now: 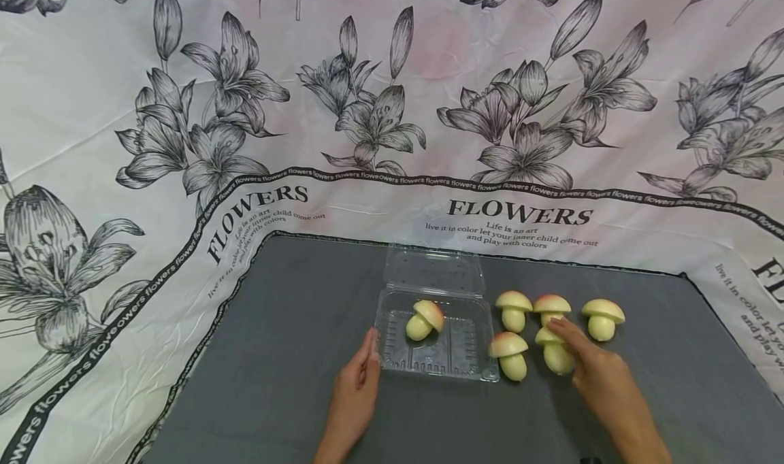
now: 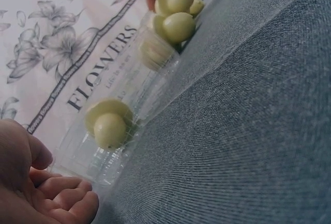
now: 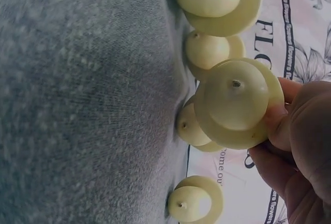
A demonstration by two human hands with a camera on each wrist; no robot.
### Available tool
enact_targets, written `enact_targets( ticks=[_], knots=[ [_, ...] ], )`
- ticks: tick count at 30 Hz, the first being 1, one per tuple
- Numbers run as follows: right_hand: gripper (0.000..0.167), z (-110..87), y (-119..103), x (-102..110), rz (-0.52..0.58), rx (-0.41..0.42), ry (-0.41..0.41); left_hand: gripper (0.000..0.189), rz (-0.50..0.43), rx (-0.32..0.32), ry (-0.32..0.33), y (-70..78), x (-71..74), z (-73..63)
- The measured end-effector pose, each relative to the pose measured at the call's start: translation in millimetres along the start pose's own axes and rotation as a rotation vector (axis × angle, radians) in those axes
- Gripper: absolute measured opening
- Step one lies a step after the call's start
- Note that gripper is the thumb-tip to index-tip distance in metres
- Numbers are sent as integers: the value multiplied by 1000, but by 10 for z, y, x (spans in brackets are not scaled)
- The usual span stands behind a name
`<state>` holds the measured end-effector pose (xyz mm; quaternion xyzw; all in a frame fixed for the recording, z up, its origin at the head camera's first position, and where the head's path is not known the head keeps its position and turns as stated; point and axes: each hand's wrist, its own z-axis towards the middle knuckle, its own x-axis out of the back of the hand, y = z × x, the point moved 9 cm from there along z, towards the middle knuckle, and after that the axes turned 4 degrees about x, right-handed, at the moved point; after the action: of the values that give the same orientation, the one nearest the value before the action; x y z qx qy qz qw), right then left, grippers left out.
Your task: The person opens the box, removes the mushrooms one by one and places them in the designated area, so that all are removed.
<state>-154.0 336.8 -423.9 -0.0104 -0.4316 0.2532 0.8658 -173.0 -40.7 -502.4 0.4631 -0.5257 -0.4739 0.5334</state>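
Note:
A clear plastic clamshell box (image 1: 456, 365) lies with its lid folded back. My left hand (image 1: 356, 381) holds the box by its left rim; in the left wrist view, the rim runs between the thumb (image 2: 40, 154) and the curled fingers. Inside the box, one toy mushroom (image 1: 419, 328) with a yellow stem and reddish cap lies tilted. To the right of the box, my right hand (image 1: 603, 375) pinches another toy mushroom (image 3: 238, 100) by its cap, between thumb and fingers. In the right wrist view its rounded stem faces the camera.
Several more toy mushrooms stand around the right hand: one beside the box's right wall (image 1: 513, 365), one behind it (image 1: 513, 320), one behind the held mushroom (image 1: 551, 303), and one farther right (image 1: 603, 324). A grey cloth (image 1: 294, 328) covers the surface, with a flower-printed sheet (image 1: 367, 205) behind.

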Motion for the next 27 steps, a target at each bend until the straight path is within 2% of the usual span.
enact_targets(
  ticks=[11, 16, 21, 24, 25, 27],
  knots=[
    [76, -58, -56, -58, -35, 123, 22, 51, 18, 26, -4, -30, 6, 6],
    [79, -95, -54, -86, -46, 129, 14, 51, 12, 10, -6, -10, 7, -6],
    [68, -113, -63, -81, -28, 143, 16, 52, 26, 13, -8, -12, 9, -8],
    [28, -121, -70, -79, -16, 175, 14, 52, 31, 6, -11, -4, 9, -6],
    [27, -119, -69, -78, -11, 179, 10, 52, 32, 5, -12, 2, 9, -6],
    [46, -114, -66, -75, -6, 188, 5, 51, 38, 5, -7, 7, 12, -7]
  ],
)
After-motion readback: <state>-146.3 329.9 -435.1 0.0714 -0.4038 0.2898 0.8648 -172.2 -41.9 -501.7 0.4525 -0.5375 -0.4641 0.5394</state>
